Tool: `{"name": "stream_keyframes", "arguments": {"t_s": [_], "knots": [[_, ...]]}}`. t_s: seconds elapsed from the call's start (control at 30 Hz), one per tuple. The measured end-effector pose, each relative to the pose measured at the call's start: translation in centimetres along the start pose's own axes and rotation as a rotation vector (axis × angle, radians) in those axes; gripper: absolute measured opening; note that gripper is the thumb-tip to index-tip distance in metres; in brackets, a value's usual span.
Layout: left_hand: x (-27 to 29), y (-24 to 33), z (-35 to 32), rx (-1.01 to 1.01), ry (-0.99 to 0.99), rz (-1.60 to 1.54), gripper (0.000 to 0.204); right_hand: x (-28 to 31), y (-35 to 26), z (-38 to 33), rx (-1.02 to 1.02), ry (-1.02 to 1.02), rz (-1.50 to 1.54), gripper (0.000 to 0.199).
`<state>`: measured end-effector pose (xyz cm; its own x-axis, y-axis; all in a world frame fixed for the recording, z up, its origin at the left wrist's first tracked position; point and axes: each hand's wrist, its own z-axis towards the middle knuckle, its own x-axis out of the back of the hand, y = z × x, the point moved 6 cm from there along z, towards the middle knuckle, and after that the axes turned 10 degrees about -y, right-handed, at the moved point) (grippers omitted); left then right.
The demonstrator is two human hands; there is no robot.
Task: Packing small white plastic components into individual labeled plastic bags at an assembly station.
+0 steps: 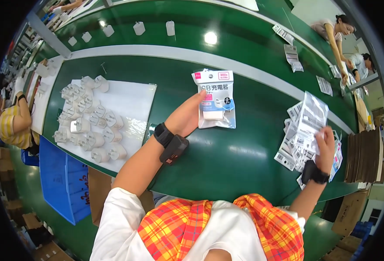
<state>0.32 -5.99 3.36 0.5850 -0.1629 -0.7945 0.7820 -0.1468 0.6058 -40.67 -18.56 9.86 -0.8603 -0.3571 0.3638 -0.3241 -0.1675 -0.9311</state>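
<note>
Black and pink print [215,88] marks the white-blue pouch [217,101]; handwriting [86,191] marks the blue crate [62,179].

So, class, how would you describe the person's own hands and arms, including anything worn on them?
The left hand and right hand are ungloved. The left wrist has a black strap with a boxy dark device; the right wears a black band. Forearms are bare below short white sleeves.

Illumination is bright, seemingly from above. Round glare marks the far green tabletop [244,45]; a fainter sheen crosses the near green tabletop [226,174]. The clear pouch [313,115] at right reflects whitely. The white rail [135,50] bows; outer edges fall black.
</note>
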Motion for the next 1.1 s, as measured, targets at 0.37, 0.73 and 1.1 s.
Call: {"name": "stream_keyframes", "arguments": {"t_s": [0.37, 0.73, 1.1], "knots": [[2.0, 0.2, 0.0, -0.011, 0.269, 0.326, 0.032, -4.3, -9.4, -3.2, -0.125, 0.051, -0.861, 0.028], [3.0, 2.3, -0.5, -0.213, 0.4, 0.655, 0.03, -8.3, -6.8, 3.1, -0.167, -0.22, -0.928, 0.03], [3.0, 2.5, -1.3, -0.277, 0.421, 0.759, 0.034, -29.1, -4.9, 7.9, -0.248, -0.737, 0.172, 0.041]]}}
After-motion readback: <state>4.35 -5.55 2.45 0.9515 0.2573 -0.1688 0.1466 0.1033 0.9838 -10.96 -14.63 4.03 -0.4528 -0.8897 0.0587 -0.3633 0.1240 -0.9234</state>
